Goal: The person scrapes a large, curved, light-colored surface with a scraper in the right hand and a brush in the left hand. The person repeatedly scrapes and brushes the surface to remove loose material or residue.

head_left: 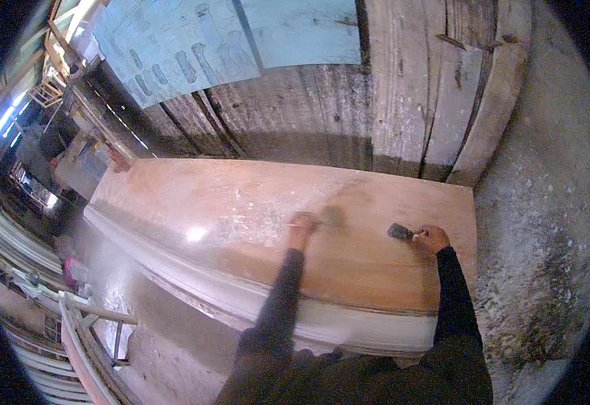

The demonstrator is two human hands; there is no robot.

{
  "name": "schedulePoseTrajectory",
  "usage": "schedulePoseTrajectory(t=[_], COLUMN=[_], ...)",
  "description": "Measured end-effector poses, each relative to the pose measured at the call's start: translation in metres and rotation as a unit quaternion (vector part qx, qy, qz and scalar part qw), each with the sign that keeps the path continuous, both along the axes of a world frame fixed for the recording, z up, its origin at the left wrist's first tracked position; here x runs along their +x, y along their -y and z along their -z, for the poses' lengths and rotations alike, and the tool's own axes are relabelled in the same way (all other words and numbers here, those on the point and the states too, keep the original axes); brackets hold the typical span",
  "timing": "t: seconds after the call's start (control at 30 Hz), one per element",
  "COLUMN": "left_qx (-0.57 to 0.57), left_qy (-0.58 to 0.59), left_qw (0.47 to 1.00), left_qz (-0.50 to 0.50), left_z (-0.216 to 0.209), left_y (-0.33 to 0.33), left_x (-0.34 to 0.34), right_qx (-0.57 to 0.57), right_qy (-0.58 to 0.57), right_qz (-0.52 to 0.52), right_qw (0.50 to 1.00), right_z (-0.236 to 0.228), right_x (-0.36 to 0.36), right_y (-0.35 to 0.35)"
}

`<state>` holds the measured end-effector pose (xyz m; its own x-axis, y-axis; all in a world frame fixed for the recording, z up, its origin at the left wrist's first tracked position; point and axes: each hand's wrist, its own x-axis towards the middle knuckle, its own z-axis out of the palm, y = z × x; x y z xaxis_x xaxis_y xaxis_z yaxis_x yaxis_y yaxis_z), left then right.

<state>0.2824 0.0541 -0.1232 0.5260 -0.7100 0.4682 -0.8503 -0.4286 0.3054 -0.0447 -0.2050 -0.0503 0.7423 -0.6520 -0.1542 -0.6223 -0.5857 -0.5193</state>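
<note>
A long wooden panel (376, 277) lies in front of me, its reddish-brown surface spotted with white dust and crumbs around the middle. Over it, my left hand (301, 228) is closed on a thin-handled tool with a flat grey-green head (332, 217); motion smears both, so its exact kind does not show. To the right, my right hand (432, 239) pinches the handle of a small tool with a dark, flat, squarish head (400, 231), much like a putty knife. That head is at or just above the wood, pointing left.
A pale moulded edge (193, 290) runs along the panel's near side. Behind stands a weathered plank wall (409, 88) with a light-blue sheet (295, 34). Rough concrete (538, 223) borders the right. At lower left are a wooden frame (79, 344) and stacked pale strips (21, 236).
</note>
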Motion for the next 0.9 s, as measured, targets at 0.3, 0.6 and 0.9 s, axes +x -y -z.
schedulePoseTrajectory(t=[0.3,0.6,0.9], left_qx=[-0.100,-0.284,-0.321], left_qy=[-0.436,-0.296,-0.439], left_qw=[0.894,0.909,0.835], left_qz=[-0.022,-0.077,-0.087], left_z=[-0.035,-0.148,-0.132], left_y=[-0.139,-0.269,-0.299], left_x=[0.135,0.188,0.143], right_qx=[-0.029,-0.054,-0.050], right_qy=[-0.065,0.057,-0.091], right_qz=[-0.134,-0.225,-0.068], right_qw=[0.988,0.971,0.992], right_z=[0.017,0.006,-0.026], right_x=[0.152,0.343,0.195], right_y=[-0.031,-0.233,-0.172])
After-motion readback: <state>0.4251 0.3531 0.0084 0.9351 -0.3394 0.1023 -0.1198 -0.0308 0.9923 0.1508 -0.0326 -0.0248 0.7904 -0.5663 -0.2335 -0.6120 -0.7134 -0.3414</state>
